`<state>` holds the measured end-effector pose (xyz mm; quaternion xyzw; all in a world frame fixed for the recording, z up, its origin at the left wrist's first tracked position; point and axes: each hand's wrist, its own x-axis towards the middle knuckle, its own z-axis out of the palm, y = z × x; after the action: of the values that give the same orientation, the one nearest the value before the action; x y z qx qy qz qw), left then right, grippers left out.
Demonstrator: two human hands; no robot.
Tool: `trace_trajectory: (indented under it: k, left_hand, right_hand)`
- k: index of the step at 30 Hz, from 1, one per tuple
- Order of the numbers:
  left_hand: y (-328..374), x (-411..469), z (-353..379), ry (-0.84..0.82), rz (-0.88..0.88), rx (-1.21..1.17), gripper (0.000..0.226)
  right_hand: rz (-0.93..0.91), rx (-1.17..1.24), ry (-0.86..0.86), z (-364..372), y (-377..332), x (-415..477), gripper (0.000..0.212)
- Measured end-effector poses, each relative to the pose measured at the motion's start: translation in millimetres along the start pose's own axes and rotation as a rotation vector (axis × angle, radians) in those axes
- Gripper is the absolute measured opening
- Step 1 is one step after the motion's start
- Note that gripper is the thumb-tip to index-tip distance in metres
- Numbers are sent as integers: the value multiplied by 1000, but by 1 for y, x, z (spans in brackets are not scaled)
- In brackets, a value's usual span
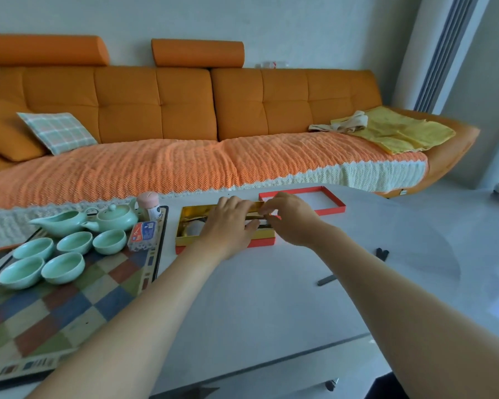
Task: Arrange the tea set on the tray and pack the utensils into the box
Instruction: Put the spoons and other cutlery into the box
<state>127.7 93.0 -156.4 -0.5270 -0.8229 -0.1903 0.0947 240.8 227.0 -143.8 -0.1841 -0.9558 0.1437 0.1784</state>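
The checkered tray (78, 298) lies at the left with a pale green teapot (116, 218), a green pitcher (61, 224) and several green cups (62, 267) on it. A red box with gold lining (190, 223) sits in the middle of the white table. My left hand (228, 226) rests flat over the box interior. My right hand (288, 220) pinches a thin dark utensil (255, 216) at the box's right end. The box contents are mostly hidden by my hands.
The red box lid (333, 201) lies upside down behind the box to the right. A small packet (143, 233) and a pink canister (149, 207) stand on the tray. Dark small items (382, 253) and a grey strip (326, 280) lie on the table right. An orange sofa (185, 116) runs behind.
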Motion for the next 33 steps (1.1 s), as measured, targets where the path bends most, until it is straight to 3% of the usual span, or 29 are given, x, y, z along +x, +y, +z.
trace_trajectory:
  k: [6, 11, 15, 21, 27, 31, 33]
  left_hand:
    - [50, -14, 15, -25, 107, -87, 30]
    - [86, -27, 30, -252, 87, -194, 33]
    - [99, -29, 42, -303, 98, -175, 38]
    - [101, -28, 45, -269, 147, -176, 37]
    - [90, -27, 46, -214, 122, -240, 28]
    - [69, -21, 35, -171, -2, -331, 25]
    - [54, -17, 26, -134, -76, -351, 23]
  right_hand:
    - [85, -16, -292, -47, 38, -56, 30]
    - [192, -66, -480, -69, 62, -85, 39]
    - [231, -180, -562, -68, 71, -93, 35]
    - [254, -221, -590, -60, 73, -81, 10]
    - [161, -33, -422, -48, 56, -70, 6]
    - [145, 39, -263, -40, 42, -56, 6]
    - [123, -8, -115, -34, 39, -48, 15]
